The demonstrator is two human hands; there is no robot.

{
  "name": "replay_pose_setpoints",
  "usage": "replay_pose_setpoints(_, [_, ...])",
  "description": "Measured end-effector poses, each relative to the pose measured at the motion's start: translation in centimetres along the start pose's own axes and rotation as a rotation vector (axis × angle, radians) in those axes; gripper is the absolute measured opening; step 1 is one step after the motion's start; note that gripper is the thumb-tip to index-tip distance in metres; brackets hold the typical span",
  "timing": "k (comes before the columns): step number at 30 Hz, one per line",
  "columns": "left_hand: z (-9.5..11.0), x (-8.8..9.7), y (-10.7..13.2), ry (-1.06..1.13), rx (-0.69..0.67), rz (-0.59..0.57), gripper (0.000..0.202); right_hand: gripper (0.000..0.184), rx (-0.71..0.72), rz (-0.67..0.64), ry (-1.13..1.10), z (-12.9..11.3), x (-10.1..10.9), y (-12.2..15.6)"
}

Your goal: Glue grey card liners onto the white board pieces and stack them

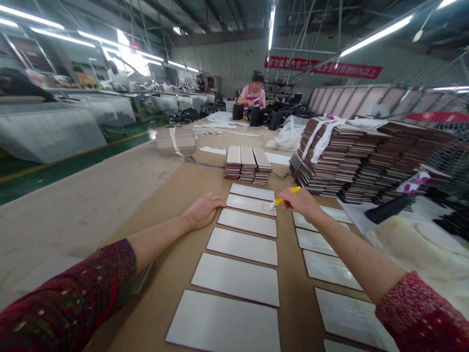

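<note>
My right hand (299, 201) is closed round the yellow handle of a brush (287, 194). Its white bristles touch the right end of a white rectangular panel (247, 203), where a wet smear shows. At that panel's left end, my left hand (205, 209) rests with its fingertips against the edge; whether anything is between them I cannot tell. Nearer to me, several matching panels (240, 274) lie in a column, flat on the brown table covering (146, 313). Under and beside my right forearm runs a second column of panels (330, 269), with glossy streaks on them.
Three small stacks of panels (247, 164) stand beyond the column. Tall piles of brown-edged panels (340, 156) rise at the right, near a cream-coloured lump (421, 244). A tied bundle (176, 142) sits at the far left. Across the table, a person (253, 93) works behind black cylinders (256, 116).
</note>
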State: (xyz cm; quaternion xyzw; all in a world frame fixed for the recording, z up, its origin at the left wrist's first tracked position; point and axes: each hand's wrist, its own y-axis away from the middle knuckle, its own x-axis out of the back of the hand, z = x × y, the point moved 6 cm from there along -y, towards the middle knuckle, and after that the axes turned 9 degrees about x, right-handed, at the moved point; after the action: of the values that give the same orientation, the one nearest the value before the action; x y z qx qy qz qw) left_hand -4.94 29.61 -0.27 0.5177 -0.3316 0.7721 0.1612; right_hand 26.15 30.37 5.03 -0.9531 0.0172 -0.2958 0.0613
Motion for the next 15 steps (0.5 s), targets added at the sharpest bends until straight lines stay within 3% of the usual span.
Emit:
replay_pose_setpoints(10, [0.0, 0.3, 0.1, -0.003, 0.011, 0.005, 0.043, 0.008, -0.011, 0.096, -0.098, -0.6, 3.2, 0.9])
replay_pose_setpoints(12, [-0.1, 0.3, 0.2, -0.005, 0.019, 0.005, 0.043, 0.011, 0.007, 0.123, -0.162, -1.6, 2.6, 0.7])
replay_pose_setpoints(15, [0.0, 0.4, 0.2, -0.014, 0.029, 0.000, 0.044, 0.018, 0.038, 0.117, -0.268, -3.3, -0.3, 0.2])
